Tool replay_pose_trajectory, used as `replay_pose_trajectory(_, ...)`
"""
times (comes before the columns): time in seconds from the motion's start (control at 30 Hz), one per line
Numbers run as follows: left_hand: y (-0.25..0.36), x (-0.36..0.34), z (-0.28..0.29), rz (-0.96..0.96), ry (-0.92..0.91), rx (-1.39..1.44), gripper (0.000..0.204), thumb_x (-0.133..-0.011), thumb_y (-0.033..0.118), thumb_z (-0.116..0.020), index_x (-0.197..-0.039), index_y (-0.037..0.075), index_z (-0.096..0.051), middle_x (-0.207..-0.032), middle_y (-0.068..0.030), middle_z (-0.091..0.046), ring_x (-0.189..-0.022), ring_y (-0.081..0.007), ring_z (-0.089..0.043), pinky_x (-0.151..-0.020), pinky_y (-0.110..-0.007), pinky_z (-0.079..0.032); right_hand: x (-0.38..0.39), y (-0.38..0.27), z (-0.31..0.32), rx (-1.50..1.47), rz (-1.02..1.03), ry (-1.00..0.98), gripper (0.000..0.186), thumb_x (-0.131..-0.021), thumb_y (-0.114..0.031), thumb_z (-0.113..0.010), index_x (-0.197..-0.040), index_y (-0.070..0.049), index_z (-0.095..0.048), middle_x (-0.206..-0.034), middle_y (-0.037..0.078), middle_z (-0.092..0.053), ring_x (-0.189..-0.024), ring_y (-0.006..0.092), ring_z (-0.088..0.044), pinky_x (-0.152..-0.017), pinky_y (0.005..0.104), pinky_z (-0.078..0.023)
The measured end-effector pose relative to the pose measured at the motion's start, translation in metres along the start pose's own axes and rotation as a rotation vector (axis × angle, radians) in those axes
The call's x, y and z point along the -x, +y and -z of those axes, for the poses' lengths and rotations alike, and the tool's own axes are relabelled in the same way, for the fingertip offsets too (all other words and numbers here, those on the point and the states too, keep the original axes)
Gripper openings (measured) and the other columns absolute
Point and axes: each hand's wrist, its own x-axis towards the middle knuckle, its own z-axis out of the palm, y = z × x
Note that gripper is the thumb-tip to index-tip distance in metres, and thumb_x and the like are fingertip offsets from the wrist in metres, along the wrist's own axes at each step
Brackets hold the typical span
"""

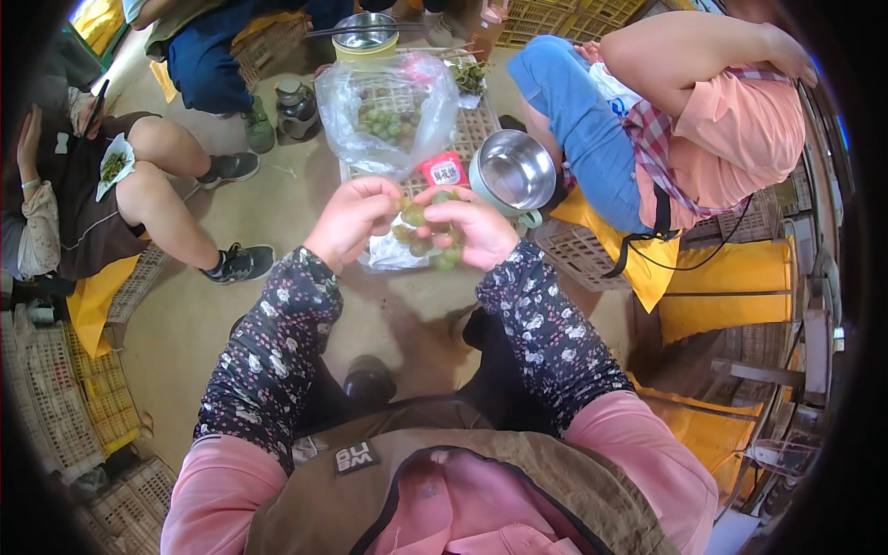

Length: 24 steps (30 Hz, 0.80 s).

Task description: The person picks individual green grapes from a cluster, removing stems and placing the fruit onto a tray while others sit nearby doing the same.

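Note:
I hold a small bunch of pale green grapes (pixel 416 240) up in front of me. The fingertips of my left hand (pixel 359 220) are pinched at the upper left of the bunch, on a grape or stem I cannot clearly make out. The fingers of my right hand (pixel 472 222) curl round the bunch from the right. Just behind lies a low plastic crate top (pixel 482 116) with a clear bag of grapes (pixel 399 96), a red packet (pixel 441 169), a white crumpled wrapper (pixel 398 255) and an empty steel pot (pixel 512 170) to the right.
A seated person in shorts (pixel 162 162) is on the left, another in jeans (pixel 578 120) on the right, a third (pixel 217 65) at the back. A dark flask (pixel 298 111) stands left of the crate, a yellow container (pixel 365 42) behind. Stacked crates (pixel 65 398) line both sides.

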Motion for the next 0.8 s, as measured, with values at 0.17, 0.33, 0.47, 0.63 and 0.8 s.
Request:
replay_pose_trajectory(0.17, 0.002, -0.002, 0.0, -0.014, 0.096, -0.029, 0.004, -0.081, 0.005, -0.057, -0.078, 0.002, -0.059, -0.069, 0.0006, -0.054, -0.054, -0.0043, -0.042, -0.046, -0.018, -0.031, -0.004, 0.0, 0.006, -0.003, 0.046, 0.01, 0.022, -0.08, -0.006, -0.058, -0.1, 0.001, -0.055, -0.09, 0.007, -0.059, -0.078, 0.0147, -0.06, -0.057, 0.021, -0.042)
replay_pose_trajectory(0.33, 0.005, 0.002, -0.005, -0.162, 0.191, -0.281, 0.006, -0.077, 0.003, -0.062, -0.082, 0.001, -0.062, -0.073, 0.0008, -0.057, -0.059, -0.0048, -0.047, -0.052, -0.018, -0.036, -0.004, -0.003, 0.0, -0.054, 0.088, 0.131, 0.024, -0.077, -0.002, -0.061, -0.1, -0.002, -0.056, -0.092, 0.008, -0.059, -0.081, 0.0168, -0.061, -0.054, 0.0203, -0.04)
replay_pose_trajectory(0.47, 0.002, -0.001, -0.007, -0.455, 0.219, -0.659, 0.007, -0.072, 0.005, -0.066, -0.077, 0.0, -0.065, -0.078, -0.0028, -0.06, -0.066, -0.0115, -0.054, -0.066, -0.023, -0.044, -0.005, -0.004, -0.003, -0.057, 0.118, 0.137, 0.023, -0.076, 0.002, -0.062, -0.097, -0.003, -0.055, -0.092, 0.008, -0.06, -0.083, 0.0182, -0.062, -0.053, 0.0197, -0.04)
replay_pose_trajectory(0.63, 0.003, -0.001, -0.011, -0.491, 0.249, -0.773, 0.008, -0.069, 0.005, -0.066, -0.076, 0.001, -0.065, -0.078, -0.0054, -0.06, -0.066, -0.0124, -0.055, -0.063, -0.024, -0.045, -0.006, 0.0, -0.001, 0.016, 0.144, 0.174, 0.022, -0.075, 0.003, -0.063, -0.094, -0.004, -0.055, -0.091, 0.008, -0.062, -0.08, 0.0166, -0.062, -0.053, 0.0199, -0.04)
replay_pose_trajectory(0.8, 0.001, 0.0, -0.013, -0.543, 0.3, -0.831, 0.008, -0.068, 0.005, -0.067, -0.075, 0.001, -0.065, -0.076, -0.0062, -0.06, -0.063, -0.0137, -0.056, -0.059, -0.026, -0.046, -0.008, 0.005, 0.0, 0.131, 0.191, 0.22, 0.021, -0.075, -0.002, -0.066, -0.093, -0.005, -0.056, -0.089, 0.006, -0.062, -0.076, 0.013, -0.061, -0.055, 0.0235, -0.044)
